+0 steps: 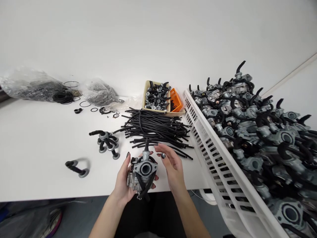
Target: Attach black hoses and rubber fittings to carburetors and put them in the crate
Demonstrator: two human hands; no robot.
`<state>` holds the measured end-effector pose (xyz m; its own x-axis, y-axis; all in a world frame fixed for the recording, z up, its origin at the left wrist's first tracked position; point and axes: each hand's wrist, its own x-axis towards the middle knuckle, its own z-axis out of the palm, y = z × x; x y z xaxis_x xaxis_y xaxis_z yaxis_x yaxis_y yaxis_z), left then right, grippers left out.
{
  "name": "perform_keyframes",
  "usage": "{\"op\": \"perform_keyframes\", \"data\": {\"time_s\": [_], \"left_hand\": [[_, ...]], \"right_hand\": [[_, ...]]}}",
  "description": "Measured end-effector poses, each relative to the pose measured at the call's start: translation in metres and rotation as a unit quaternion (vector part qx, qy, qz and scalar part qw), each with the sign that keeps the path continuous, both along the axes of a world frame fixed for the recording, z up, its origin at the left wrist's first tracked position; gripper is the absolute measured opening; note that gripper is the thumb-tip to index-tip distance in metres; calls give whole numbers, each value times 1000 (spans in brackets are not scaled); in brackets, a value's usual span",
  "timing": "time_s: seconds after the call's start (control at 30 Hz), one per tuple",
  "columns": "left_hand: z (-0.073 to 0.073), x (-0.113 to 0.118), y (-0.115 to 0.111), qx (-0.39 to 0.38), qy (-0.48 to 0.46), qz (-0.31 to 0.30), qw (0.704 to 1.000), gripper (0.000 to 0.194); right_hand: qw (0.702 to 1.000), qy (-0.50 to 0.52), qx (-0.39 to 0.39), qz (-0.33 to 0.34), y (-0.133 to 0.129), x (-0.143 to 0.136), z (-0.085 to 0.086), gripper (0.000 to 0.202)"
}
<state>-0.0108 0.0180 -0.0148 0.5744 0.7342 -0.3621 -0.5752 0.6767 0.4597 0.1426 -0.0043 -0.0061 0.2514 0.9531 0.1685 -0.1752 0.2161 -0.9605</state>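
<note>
My left hand [123, 183] is wrapped round a carburetor [145, 168], its fingertips showing on the far side. The metal body faces up with its round bore and flange, a black rubber boot stands at its top, and black hoses hang down its front. To the right of it, my right hand [172, 167] is raised with fingers curved and apart, with nothing visible in it. Just beyond both hands lies a pile of black rubber hoses [158, 125], some with small clips. Several cable caps with black boots [107, 142] stand to the left, and another pair [76, 168] lies nearer the edge.
A large white slatted crate [223, 168] heaped with carburetors [247, 122] fills the right side. Behind the hoses stand a cream tray [144, 96] of capped boots and an orange basket [176, 100]. Plastic bags of parts [97, 92] and black rings [94, 109] lie at the back left.
</note>
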Motion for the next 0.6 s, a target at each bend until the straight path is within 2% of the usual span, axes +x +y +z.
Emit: {"op": "perform_keyframes", "data": {"time_s": [0.2, 0.6], "left_hand": [[-4, 0, 0, -9, -26, -87, 996, 71], [-6, -3, 0, 4, -51, -123, 991, 70]], "right_hand": [[994, 17, -21, 108, 26, 0, 11, 28], [990, 66, -18, 124, 30, -4, 7, 20]]}}
